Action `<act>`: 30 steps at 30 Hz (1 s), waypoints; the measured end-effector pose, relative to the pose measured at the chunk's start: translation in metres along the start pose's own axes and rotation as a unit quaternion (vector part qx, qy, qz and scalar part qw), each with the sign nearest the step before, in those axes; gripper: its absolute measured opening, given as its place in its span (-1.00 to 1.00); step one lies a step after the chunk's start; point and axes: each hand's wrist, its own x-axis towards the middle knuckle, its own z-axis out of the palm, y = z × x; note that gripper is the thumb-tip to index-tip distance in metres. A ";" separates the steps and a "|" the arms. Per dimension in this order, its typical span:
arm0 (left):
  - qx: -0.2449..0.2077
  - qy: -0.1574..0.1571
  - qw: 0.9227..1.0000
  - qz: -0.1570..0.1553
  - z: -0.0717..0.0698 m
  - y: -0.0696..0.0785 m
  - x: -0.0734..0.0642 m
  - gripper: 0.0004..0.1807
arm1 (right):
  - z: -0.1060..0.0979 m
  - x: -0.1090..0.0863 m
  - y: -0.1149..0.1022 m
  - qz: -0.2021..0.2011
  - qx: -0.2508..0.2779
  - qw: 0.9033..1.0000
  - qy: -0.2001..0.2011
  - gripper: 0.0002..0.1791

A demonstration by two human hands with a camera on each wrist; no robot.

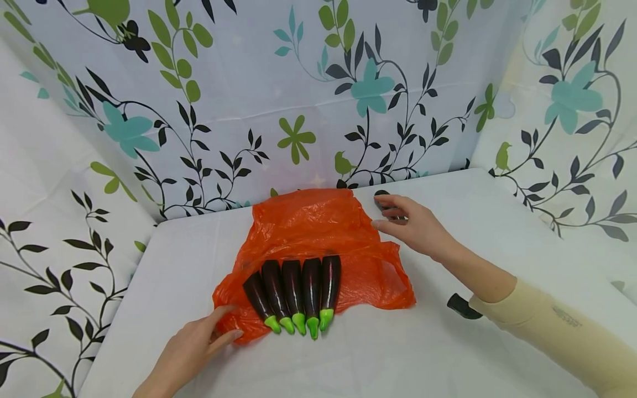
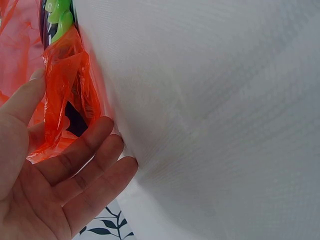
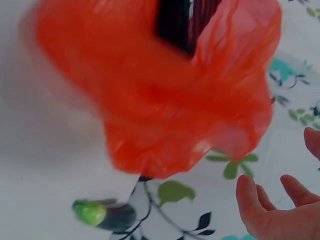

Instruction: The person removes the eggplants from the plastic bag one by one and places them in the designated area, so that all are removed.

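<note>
Several dark eggplants [image 1: 294, 287] lie side by side on a thin orange-red plastic bag [image 1: 308, 218], green stem ends facing me. At the bag's front left corner my left hand [image 1: 191, 345] pinches the plastic; the left wrist view shows the bag's edge [image 2: 60, 95] between thumb and index finger, other fingers loosely extended. My right hand [image 1: 418, 226] hovers just right of the bag, fingers slightly bent and holding nothing. Beneath its fingertips is another dark eggplant [image 1: 381, 193], mostly covered in the head view; its green cap [image 3: 91, 212] shows blurred in the right wrist view.
A dark, rounded object [image 1: 463, 307] lies by the right sleeve, which partly hides it. The white-covered table [image 1: 189, 265] meets a hanging leaf-patterned cloth [image 1: 239, 110] at the back, with similar cloth on both sides.
</note>
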 end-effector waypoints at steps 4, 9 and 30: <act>-0.001 0.001 1.000 0.001 0.000 -0.001 0.000 -0.40 | 0.008 -0.016 -0.015 -0.027 0.019 0.999 -0.023 -0.32; -0.002 0.000 1.000 0.001 0.001 -0.001 0.000 -0.39 | 0.020 -0.033 -0.029 -0.067 0.030 0.996 -0.055 -0.34; -0.003 0.002 1.000 0.002 0.000 -0.002 0.000 -0.39 | 0.089 -0.054 -0.015 -0.057 0.028 0.982 -0.179 -0.31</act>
